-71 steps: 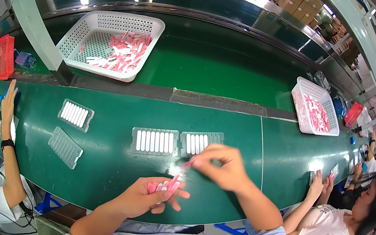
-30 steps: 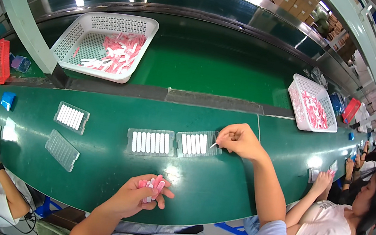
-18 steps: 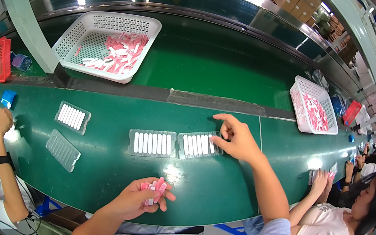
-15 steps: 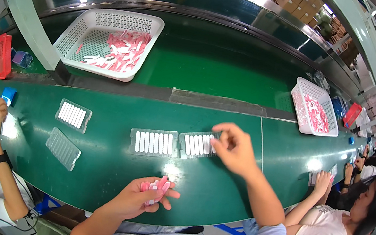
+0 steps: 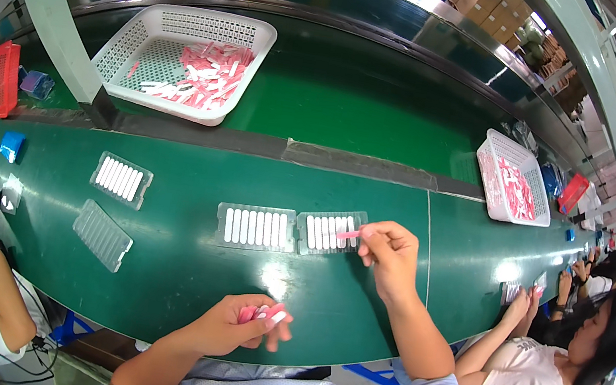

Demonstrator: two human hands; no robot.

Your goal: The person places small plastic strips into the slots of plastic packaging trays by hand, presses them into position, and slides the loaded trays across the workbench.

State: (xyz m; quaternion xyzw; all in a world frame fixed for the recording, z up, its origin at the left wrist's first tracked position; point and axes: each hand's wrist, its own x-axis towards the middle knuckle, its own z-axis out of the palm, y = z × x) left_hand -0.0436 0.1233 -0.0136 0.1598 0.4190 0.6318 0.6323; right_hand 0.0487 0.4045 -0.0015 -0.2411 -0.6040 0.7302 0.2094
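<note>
**As a pink strip (image 5: 350, 235) is held over the right tray (image 5: 356, 216), a longer row seems to lie beneath**

Whereas a white-faced strip was being brought to the tray's right end a second ago, the pink strip is now pinched between thumb and fingertips of the right hand (image 5: 392, 258), right of centre in the frame. Whether the tray is touched by its tip cannot be told. Since the row of white strips (image 5: 323, 234) there appears to have grown, the handling of one strip can be judged finished and that of another begun.

Lower, near bottom centre, a bunch of pink and white strips (image 5: 274, 314) is gripped in the left hand (image 5: 242, 326), partly hidden by curled fingers; fewer strips show than a second ago.

Just left of the right tray, a filled tray (image 5: 222, 215) is seen on the green table (image 5: 182, 277). Farther left, another tray with white strips (image 5: 119, 177) is set above a tilted, transparent slotted tray (image 5: 102, 235). Loose strips are held in a white basket (image 5: 207, 117) at upper left and a smaller basket (image 5: 517, 218) at upper right. Other people are seen at both sides.
</note>
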